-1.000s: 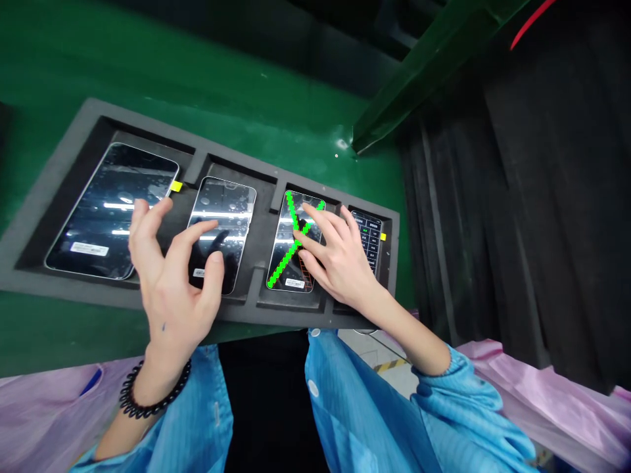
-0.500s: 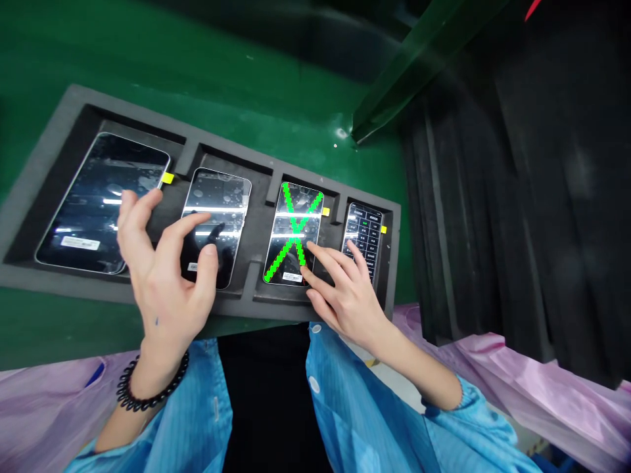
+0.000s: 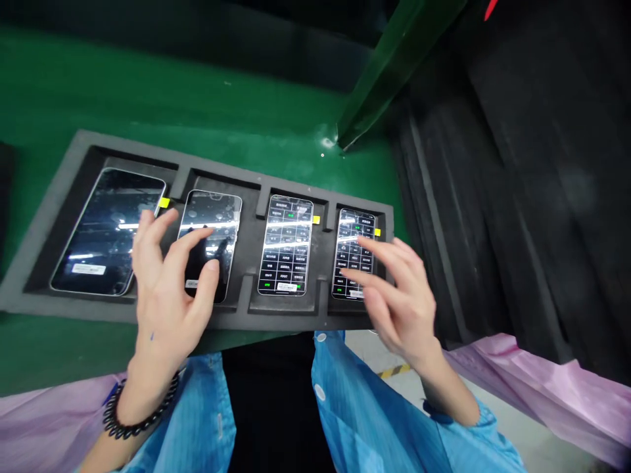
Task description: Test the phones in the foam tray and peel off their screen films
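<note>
Four phones lie face up in a grey foam tray (image 3: 280, 322). The far-left phone (image 3: 111, 226) and the second phone (image 3: 224, 217) have dark, reflective screens. Lit menu grids with text show on the third phone (image 3: 284, 249) and the far-right phone (image 3: 352, 256). My left hand (image 3: 170, 289) is open over the second phone, fingers apart, with nothing in it. Above the far-right phone, my right hand (image 3: 401, 289) is open, its fingertips over the screen; whether they touch cannot be told.
The tray sits on a green surface (image 3: 207, 118). A green post (image 3: 379, 79) rises behind it. Dark hanging material (image 3: 493, 217) fills the right side. Pink cloth (image 3: 537, 381) shows at the lower right.
My right hand has moved right, from the third phone to the far-right one. The third screen changed from a green cross to a menu grid. My left hand stays over the second phone.
</note>
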The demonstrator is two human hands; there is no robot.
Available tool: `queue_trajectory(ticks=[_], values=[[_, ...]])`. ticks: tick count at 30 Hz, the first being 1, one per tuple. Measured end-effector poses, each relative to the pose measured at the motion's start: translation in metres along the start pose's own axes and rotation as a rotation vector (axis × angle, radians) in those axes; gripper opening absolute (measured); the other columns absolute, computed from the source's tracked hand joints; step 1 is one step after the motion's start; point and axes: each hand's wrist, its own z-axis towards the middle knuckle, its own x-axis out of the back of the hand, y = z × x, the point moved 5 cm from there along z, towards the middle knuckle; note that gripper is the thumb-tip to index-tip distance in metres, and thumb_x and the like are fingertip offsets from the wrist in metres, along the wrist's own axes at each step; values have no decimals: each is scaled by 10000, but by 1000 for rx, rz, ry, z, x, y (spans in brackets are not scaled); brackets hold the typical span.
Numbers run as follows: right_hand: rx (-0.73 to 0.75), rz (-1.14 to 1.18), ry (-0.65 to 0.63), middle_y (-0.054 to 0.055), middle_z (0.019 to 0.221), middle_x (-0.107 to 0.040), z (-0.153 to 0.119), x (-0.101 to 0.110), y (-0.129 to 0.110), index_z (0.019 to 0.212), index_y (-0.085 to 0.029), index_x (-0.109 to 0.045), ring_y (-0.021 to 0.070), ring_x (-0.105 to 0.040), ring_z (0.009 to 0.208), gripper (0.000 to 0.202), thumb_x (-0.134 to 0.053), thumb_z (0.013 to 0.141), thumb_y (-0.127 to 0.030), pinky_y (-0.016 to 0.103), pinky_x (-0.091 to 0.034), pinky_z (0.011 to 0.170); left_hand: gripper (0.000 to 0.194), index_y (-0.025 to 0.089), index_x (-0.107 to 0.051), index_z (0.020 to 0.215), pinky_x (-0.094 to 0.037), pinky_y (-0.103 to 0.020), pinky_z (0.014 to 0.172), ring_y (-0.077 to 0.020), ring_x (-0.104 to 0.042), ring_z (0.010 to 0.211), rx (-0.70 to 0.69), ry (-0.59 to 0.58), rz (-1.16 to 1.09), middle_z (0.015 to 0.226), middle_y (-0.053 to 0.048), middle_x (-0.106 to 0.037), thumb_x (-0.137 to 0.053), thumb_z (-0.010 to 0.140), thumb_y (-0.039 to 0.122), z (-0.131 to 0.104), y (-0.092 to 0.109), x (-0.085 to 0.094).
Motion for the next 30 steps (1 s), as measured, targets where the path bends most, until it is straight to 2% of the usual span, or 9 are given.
queue_trajectory(ticks=[2,5,8,12,15,20,23,26,30], values=[[-68,-26,88,106,1401,-650,0,13,19,1054,-201,-775,281,-604,1277,318,-460,1013,-174,546,-424,1148,412,325,-601,1354,-190,-634,1305,-339,-203,1587,-44,-68,12,1633,-50,-363,-449,971,335,15,14,6],[-153,-57,175,83,1403,-651,-2,19,46,1044,-214,-782,281,-598,1292,329,-455,1021,-177,519,-437,1135,395,238,-600,1334,-168,-713,1272,-373,-195,1582,-228,-93,91,1627,-99,-364,-441,996,369,41,38,6],[-216,-66,232,101,1417,-637,-6,5,67,1092,-206,-775,287,-591,1301,322,-460,1025,-206,510,-460,1108,378,156,-565,1341,-149,-723,1259,-386,-200,1576,-412,-149,140,1598,-173,-375,-432,1027,319,61,49,-17],[-278,-92,299,124,1436,-615,-18,-20,84,1138,-208,-767,303,-591,1313,342,-443,1034,-241,564,-436,1129,377,221,-539,1371,-121,-700,1269,-355,-222,1578,-579,-152,85,1621,-134,-361,-414,1022,282,66,45,-58],[-341,-122,274,106,1490,-574,-25,-31,90,1133,-238,-776,301,-556,1360,375,-411,1051,-240,598,-394,1160,417,259,-528,1414,-85,-692,1279,-356,-219,1580,-599,-214,57,1653,-100,-329,-420,1012,278,65,36,-73],[-356,-170,171,98,1545,-526,-23,-36,90,1140,-255,-775,295,-520,1387,343,-443,1052,-255,603,-381,1170,405,296,-556,1401,-8,-676,1288,-346,-171,1593,-589,-269,64,1694,-50,-252,-410,1024,287,65,29,-69],[-343,-183,181,120,1525,-544,-22,-34,89,1130,-230,-774,300,-522,1381,325,-460,1043,-242,593,-385,1172,405,314,-548,1413,-9,-695,1274,-338,-155,1598,-629,-321,98,1709,-35,-217,-404,1036,285,62,32,-73],[-328,-163,200,144,1518,-543,-23,-34,89,1131,-202,-766,308,-523,1384,320,-461,1037,-223,585,-395,1166,448,350,-468,1488,-17,-727,1248,-357,-132,1600,-643,-393,152,1730,-27,-162,-404,1046,321,59,33,-84],[-306,-147,248,151,1474,-580,-22,-33,89,1097,-189,-764,306,-556,1346,307,-466,1028,-217,556,-449,1119,508,329,-374,1563,-22,-722,1252,-385,-141,1593,-639,-442,172,1737,-67,-121,-378,1057,370,59,33,-89]])
